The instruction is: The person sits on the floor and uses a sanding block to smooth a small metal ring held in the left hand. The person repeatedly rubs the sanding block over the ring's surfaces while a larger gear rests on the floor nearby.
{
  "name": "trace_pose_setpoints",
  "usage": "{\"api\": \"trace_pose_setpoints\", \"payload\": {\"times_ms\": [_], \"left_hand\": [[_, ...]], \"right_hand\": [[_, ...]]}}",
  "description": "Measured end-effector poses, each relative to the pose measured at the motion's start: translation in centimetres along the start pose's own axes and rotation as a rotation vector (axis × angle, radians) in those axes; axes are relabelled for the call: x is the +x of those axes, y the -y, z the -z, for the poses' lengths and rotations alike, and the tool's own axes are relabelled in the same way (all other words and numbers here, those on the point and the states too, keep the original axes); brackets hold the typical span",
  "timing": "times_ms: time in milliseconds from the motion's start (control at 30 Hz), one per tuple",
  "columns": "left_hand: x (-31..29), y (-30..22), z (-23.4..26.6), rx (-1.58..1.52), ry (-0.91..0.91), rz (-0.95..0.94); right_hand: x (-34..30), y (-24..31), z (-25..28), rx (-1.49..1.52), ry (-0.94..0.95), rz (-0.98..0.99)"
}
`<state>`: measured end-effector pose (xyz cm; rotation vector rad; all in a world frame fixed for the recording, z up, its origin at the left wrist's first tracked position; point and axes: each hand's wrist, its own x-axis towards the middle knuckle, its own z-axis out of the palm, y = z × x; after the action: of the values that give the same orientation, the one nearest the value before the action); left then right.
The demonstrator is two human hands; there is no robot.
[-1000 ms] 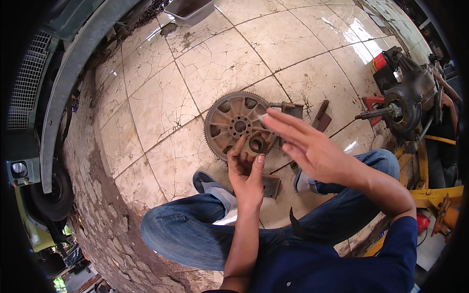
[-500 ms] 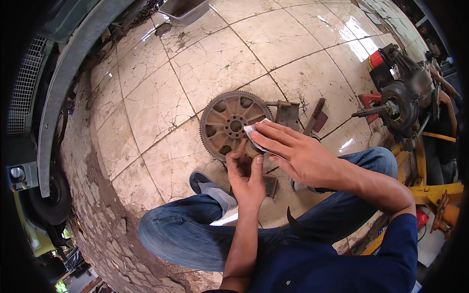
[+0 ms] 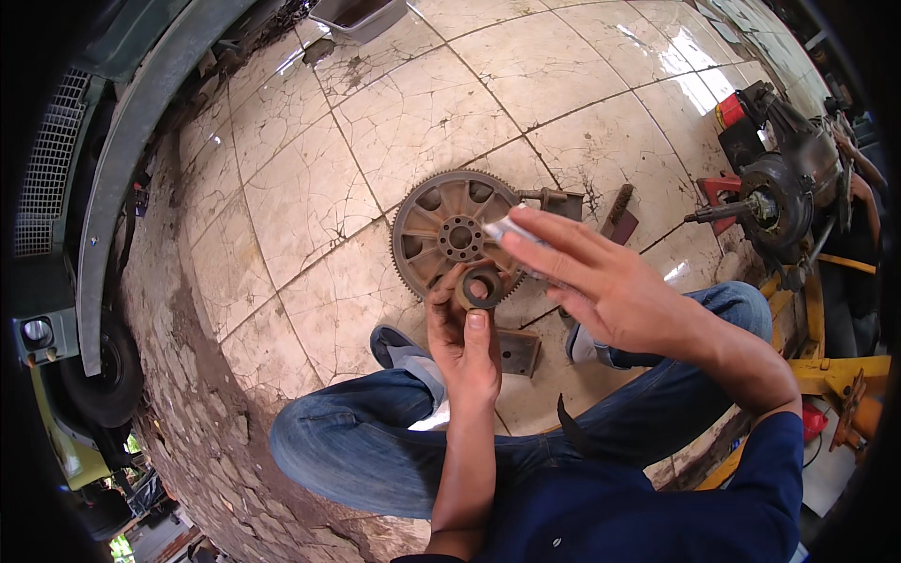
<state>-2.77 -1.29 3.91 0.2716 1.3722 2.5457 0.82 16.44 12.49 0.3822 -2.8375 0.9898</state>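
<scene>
My left hand [image 3: 464,355] pinches a short, thick metal ring [image 3: 467,295] between thumb and fingers, its round opening facing up. Just beyond and to the right, my right hand [image 3: 615,283] holds a folded grey-white sheet [image 3: 503,226] that looks like sandpaper, under its stretched fingers. The sheet is apart from the ring. Under both hands, a rusty toothed flywheel [image 3: 419,248] lies flat on the tiles, with a ring of bolt holes round its centre; the held ring covers part of its near edge.
A metal bracket [image 3: 565,205], a wire brush [image 3: 619,199] and a dark rectangular block [image 3: 519,353] lie near the flywheel. To the right, a greasy axle assembly [image 3: 786,202] rests by a red stand [image 3: 718,199]; another person's arm shows behind. A grey tub [image 3: 371,26] stands far off.
My right hand has lifted off the ring with the sheet and moved slightly right. The ring, covered before, now shows its opening in my left hand.
</scene>
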Motion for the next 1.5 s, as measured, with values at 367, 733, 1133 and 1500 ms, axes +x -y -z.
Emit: {"api": "trace_pose_setpoints", "payload": {"times_ms": [367,733,1133,1500], "left_hand": [[-0.8,0.8,0.6,0.417,-0.137,0.107],[-1.2,2.8,-0.7,-0.082,-0.156,0.266],[-1.1,2.6,-0.7,-0.041,-0.101,0.257],[-2.1,3.0,-2.3,-0.015,-0.140,0.280]], "right_hand": [[-0.9,-1.1,-3.9,-0.067,-0.023,0.032],[-1.7,-2.0,-5.8,0.146,-0.002,-0.007],[-1.3,-1.9,-6.0,0.215,0.077,-0.140],[-1.2,-2.3,-5.6,0.307,0.139,-0.190]]}}
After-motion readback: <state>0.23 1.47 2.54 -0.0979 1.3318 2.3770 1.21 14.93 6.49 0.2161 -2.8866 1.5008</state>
